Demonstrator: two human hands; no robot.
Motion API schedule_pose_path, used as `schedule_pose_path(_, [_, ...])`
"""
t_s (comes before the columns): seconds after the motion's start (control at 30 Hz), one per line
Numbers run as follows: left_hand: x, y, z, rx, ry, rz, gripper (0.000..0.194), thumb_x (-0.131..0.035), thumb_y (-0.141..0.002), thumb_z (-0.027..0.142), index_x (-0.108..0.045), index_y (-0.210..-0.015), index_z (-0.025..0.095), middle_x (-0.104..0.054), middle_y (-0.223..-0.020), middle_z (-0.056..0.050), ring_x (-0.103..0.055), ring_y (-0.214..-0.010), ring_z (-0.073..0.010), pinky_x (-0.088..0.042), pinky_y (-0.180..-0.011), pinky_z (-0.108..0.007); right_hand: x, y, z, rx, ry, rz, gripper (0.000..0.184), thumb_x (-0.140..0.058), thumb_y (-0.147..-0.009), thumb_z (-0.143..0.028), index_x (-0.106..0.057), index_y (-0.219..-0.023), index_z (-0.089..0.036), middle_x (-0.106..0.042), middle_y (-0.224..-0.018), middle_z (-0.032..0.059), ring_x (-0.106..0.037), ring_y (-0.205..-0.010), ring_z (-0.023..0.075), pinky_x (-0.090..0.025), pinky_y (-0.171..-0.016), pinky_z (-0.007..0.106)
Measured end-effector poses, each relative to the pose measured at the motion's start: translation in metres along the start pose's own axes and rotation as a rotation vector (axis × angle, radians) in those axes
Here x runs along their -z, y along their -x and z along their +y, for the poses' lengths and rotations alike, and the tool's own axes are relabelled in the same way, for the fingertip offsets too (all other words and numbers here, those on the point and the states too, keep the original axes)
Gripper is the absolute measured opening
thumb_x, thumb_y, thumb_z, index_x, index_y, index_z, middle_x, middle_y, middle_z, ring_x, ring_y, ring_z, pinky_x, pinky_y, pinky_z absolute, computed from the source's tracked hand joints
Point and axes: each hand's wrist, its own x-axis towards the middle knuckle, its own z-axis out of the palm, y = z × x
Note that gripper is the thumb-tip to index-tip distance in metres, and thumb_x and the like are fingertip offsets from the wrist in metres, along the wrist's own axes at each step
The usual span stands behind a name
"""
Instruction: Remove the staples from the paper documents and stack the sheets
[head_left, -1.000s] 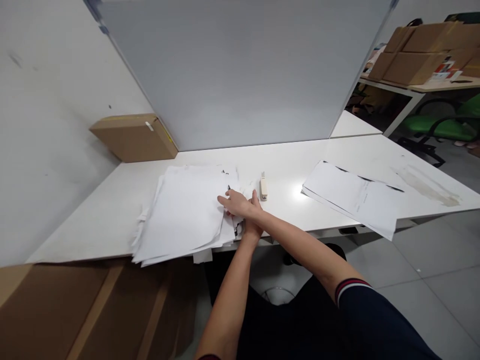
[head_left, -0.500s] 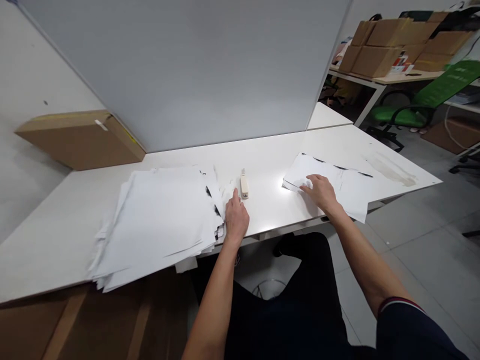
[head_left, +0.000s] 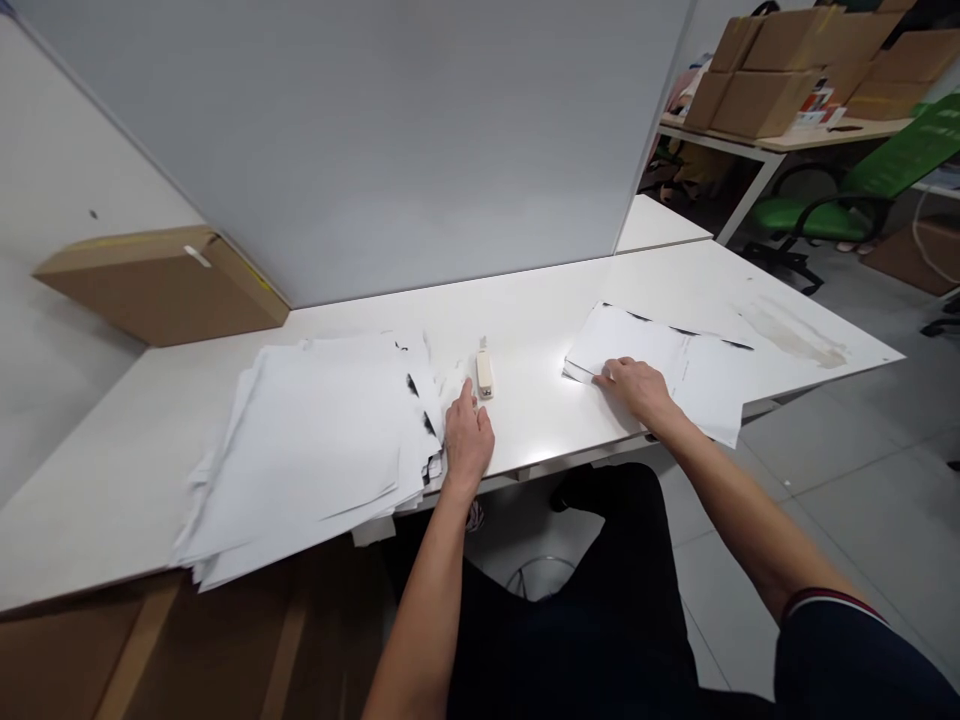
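A small cream stapler (head_left: 484, 374) lies on the white table, pointing away from me. My left hand (head_left: 469, 437) rests just in front of it, fingers apart and holding nothing, the index fingertip close to the stapler's near left side. To the right, my right hand (head_left: 634, 386) has its thumb and fingers closed at the near left edge of a thin stack of paper sheets (head_left: 686, 352) with black marks along the far edge. Part of that stack hangs over the table's front edge. A larger pile of white paper (head_left: 315, 440) lies left of my left hand.
A cardboard box (head_left: 157, 285) leans at the table's back left, beside a tall grey panel (head_left: 390, 140) along the back. Scraps of paper lie between pile and stapler. Further off stand a green chair (head_left: 802, 215) and stacked boxes (head_left: 776, 100) on another table.
My right hand has lowered slightly, and its thumb and fingers have closed on the sheets' edge. My left hand stays by the stapler. The camera view has shifted a little.
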Motion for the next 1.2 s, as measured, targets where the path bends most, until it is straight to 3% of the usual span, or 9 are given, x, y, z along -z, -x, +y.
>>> schedule_pose_path(0.13, [-0.001, 0.0, -0.001, -0.018, 0.004, 0.009, 0.053, -0.039, -0.084, 0.02, -0.034, -0.136, 0.012, -0.057, -0.105, -0.014, -0.052, -0.096, -0.024, -0.042, -0.088, -0.042, 0.003, -0.012, -0.01, 0.011, 0.003, 0.062, 0.037, -0.041, -0.089, -0.046, -0.06, -0.099, -0.015, -0.057, -0.11, 0.0165, -0.052, -0.099, 0.029, -0.041, -0.07, 0.034])
schedule_pose_path(0.23, [-0.002, 0.0, -0.003, -0.029, 0.012, 0.022, 0.052, -0.04, -0.083, 0.02, -0.036, -0.134, 0.014, -0.058, -0.105, -0.013, -0.052, -0.095, -0.024, -0.043, -0.088, -0.042, 0.001, -0.026, -0.019, 0.033, -0.005, 0.06, 0.035, -0.042, -0.09, -0.042, -0.061, -0.099, -0.014, -0.059, -0.106, 0.0165, -0.054, -0.095, 0.0268, -0.041, -0.068, 0.032])
schedule_pose_path(0.43, [-0.001, 0.0, -0.003, -0.014, 0.031, 0.009, 0.051, -0.041, -0.083, 0.02, -0.037, -0.133, 0.013, -0.058, -0.104, -0.014, -0.052, -0.097, -0.0247, -0.043, -0.086, -0.042, -0.007, -0.033, -0.028, 0.046, 0.006, 0.017, 0.02, -0.046, -0.082, -0.008, -0.063, -0.091, -0.009, -0.064, -0.086, 0.0185, -0.06, -0.081, 0.0241, -0.039, -0.063, 0.029])
schedule_pose_path(0.53, [0.0, 0.0, -0.002, -0.003, 0.046, 0.004, 0.051, -0.041, -0.083, 0.02, -0.037, -0.134, 0.014, -0.058, -0.105, -0.013, -0.052, -0.097, -0.0242, -0.043, -0.087, -0.042, 0.003, -0.029, -0.022, 0.014, -0.011, 0.066, 0.022, -0.043, -0.083, -0.009, -0.064, -0.09, -0.009, -0.066, -0.085, 0.018, -0.061, -0.075, 0.0235, -0.039, -0.061, 0.03])
schedule_pose_path(0.67, [0.001, 0.0, -0.001, -0.007, 0.06, 0.016, 0.051, -0.04, -0.084, 0.021, -0.037, -0.133, 0.012, -0.058, -0.104, -0.013, -0.052, -0.095, -0.0231, -0.044, -0.086, -0.041, 0.032, -0.018, -0.006, -0.069, -0.056, 0.233, 0.031, -0.034, -0.089, -0.019, -0.064, -0.091, -0.011, -0.068, -0.089, 0.0155, -0.062, -0.078, 0.0242, -0.04, -0.066, 0.031])
schedule_pose_path(0.83, [0.003, 0.003, -0.002, -0.037, 0.139, 0.125, 0.045, -0.04, -0.085, 0.022, -0.043, -0.129, 0.014, -0.06, -0.098, -0.011, -0.055, -0.085, -0.0184, -0.047, -0.082, -0.036, 0.081, 0.021, 0.004, -0.05, -0.566, 0.625, 0.016, -0.052, -0.081, -0.027, -0.066, -0.079, -0.018, -0.067, -0.072, 0.0037, -0.061, -0.067, 0.0182, -0.043, -0.065, 0.029])
schedule_pose_path(0.9, [0.005, 0.005, 0.0, -0.08, 0.195, 0.182, 0.041, -0.04, -0.086, 0.024, -0.046, -0.126, 0.014, -0.06, -0.098, -0.011, -0.055, -0.086, -0.0174, -0.047, -0.082, -0.034, 0.101, 0.042, 0.003, 0.003, -0.738, 0.708, 0.012, -0.057, -0.079, -0.029, -0.065, -0.076, -0.02, -0.063, -0.067, 0.0008, -0.058, -0.062, 0.0157, -0.042, -0.06, 0.028])
schedule_pose_path(1.03, [0.012, 0.006, 0.013, -0.04, 0.393, 0.172, 0.045, -0.049, -0.084, 0.033, -0.045, -0.127, 0.018, -0.06, -0.106, -0.01, -0.056, -0.097, -0.0177, -0.046, -0.085, -0.034, 0.131, 0.082, -0.002, 0.156, -1.077, 0.704, 0.012, -0.059, -0.08, -0.033, -0.059, -0.075, -0.022, -0.05, -0.06, -0.003, -0.045, -0.051, 0.0102, -0.034, -0.048, 0.025])
schedule_pose_path(1.2, [0.03, 0.001, 0.045, 0.012, 0.75, -0.004, 0.073, -0.059, -0.076, 0.046, -0.03, -0.138, 0.022, -0.048, -0.13, -0.014, -0.048, -0.119, -0.0224, -0.042, -0.093, -0.037, 0.143, 0.11, -0.012, 0.237, -1.453, 0.628, 0.011, -0.06, -0.081, -0.035, -0.054, -0.079, -0.025, -0.049, -0.066, -0.0021, -0.043, -0.054, 0.0111, -0.035, -0.046, 0.024])
